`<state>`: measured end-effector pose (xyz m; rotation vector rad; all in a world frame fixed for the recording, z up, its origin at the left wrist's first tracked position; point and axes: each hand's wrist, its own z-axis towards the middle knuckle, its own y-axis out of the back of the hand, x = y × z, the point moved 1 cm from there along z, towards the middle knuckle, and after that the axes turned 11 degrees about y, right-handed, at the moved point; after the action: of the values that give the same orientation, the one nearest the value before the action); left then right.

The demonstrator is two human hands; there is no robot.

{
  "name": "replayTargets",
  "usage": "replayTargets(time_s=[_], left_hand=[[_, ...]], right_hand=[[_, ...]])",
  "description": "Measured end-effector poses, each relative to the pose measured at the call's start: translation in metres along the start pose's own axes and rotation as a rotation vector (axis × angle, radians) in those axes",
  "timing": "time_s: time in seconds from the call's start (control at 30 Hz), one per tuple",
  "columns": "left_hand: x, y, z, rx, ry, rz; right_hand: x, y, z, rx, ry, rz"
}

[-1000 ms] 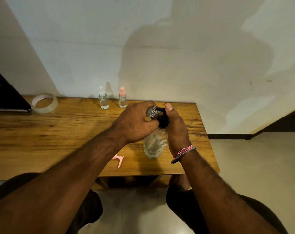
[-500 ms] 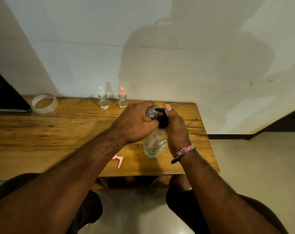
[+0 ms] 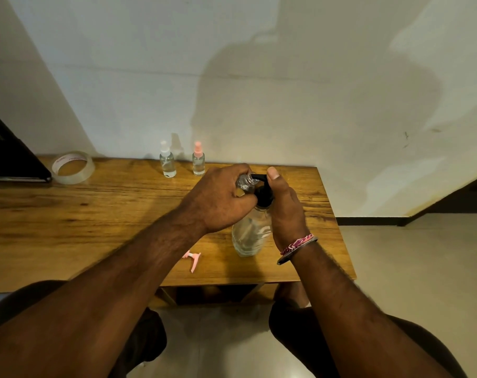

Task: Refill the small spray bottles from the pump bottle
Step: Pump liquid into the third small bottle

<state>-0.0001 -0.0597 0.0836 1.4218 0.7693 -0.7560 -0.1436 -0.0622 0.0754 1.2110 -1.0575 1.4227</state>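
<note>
Small open bottle [image 3: 245,182] in left hand [image 3: 221,200] at pump spout [image 3: 257,177].

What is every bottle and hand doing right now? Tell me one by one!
Pump bottle: upright on the table, black pump on.
Small open bottle: uncapped, held at the pump spout.
Left hand: grips the small open bottle.
Right hand: around the pump, thumb on top.
White-capped bottle: upright, capped.
Pink-capped bottle: upright, capped.
Pink sprayer top: lying loose on the table.

On the worktop [image 3: 68,214], two spray bottles [image 3: 168,162] stand at the back, tape [image 3: 72,167] far left, pump bottle [image 3: 250,236] front right, cap [image 3: 193,260] beside it.
</note>
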Motion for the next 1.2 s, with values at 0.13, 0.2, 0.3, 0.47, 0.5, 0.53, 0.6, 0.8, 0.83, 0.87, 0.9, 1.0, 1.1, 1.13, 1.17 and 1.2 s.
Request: replayTargets(time_s=[0.13,0.2,0.3,0.47,0.5,0.53,0.6,0.8,0.83,0.87,0.9,1.0,1.1,1.13,1.17,1.2], left_hand=[[-0.0001,-0.0005,0.0005,-0.011,-0.009,0.001],[0.0001,-0.0005,0.0006,-0.010,-0.006,-0.003],[0.0004,-0.0010,0.0002,-0.008,-0.003,-0.007],[0.0016,-0.0003,0.0007,-0.003,-0.009,-0.032],[0.0016,-0.0004,0.0006,-0.004,-0.009,-0.031],[0.0017,-0.0006,0.0004,-0.009,-0.008,-0.027],[0.0022,-0.0010,0.0003,-0.018,-0.004,-0.022],[0.0040,-0.0015,0.0008,-0.012,0.001,-0.015],[0.0036,-0.0014,0.0008,-0.010,-0.001,-0.010],[0.0032,-0.0014,0.0009,-0.007,-0.004,-0.005],[0.0031,-0.0014,0.0011,-0.003,-0.007,-0.004],[0.0034,-0.0018,0.0019,-0.001,-0.013,-0.023],[0.0047,-0.0019,0.0024,0.000,-0.014,-0.042],[0.0049,-0.0020,0.0024,0.000,-0.015,-0.046],[0.0051,-0.0020,0.0024,0.001,-0.015,-0.048],[0.0050,-0.0020,0.0023,0.002,-0.014,-0.049]], right_hand=[[-0.0011,0.0000,-0.0003,0.000,0.008,0.019],[-0.0017,-0.0004,0.0001,0.001,0.011,0.028],[-0.0019,-0.0008,0.0004,-0.011,0.012,0.025],[0.0018,-0.0019,-0.0002,-0.035,0.003,0.005],[0.0019,-0.0018,-0.0004,-0.036,0.002,-0.001],[0.0024,-0.0020,-0.0008,-0.037,0.001,-0.005],[0.0022,-0.0016,-0.0008,-0.041,0.002,-0.001],[0.0026,-0.0016,-0.0018,-0.054,0.005,0.007],[0.0024,-0.0015,-0.0019,-0.051,0.011,0.002],[0.0028,-0.0018,-0.0019,-0.047,0.015,-0.004],[0.0026,-0.0021,-0.0016,-0.042,0.017,-0.012],[0.0034,-0.0030,-0.0014,-0.038,0.023,-0.009],[0.0020,-0.0028,-0.0011,-0.039,0.031,-0.001],[0.0022,-0.0028,-0.0010,-0.040,0.031,-0.001],[0.0022,-0.0027,-0.0008,-0.039,0.033,-0.002],[0.0028,-0.0031,-0.0006,-0.040,0.033,-0.002]])
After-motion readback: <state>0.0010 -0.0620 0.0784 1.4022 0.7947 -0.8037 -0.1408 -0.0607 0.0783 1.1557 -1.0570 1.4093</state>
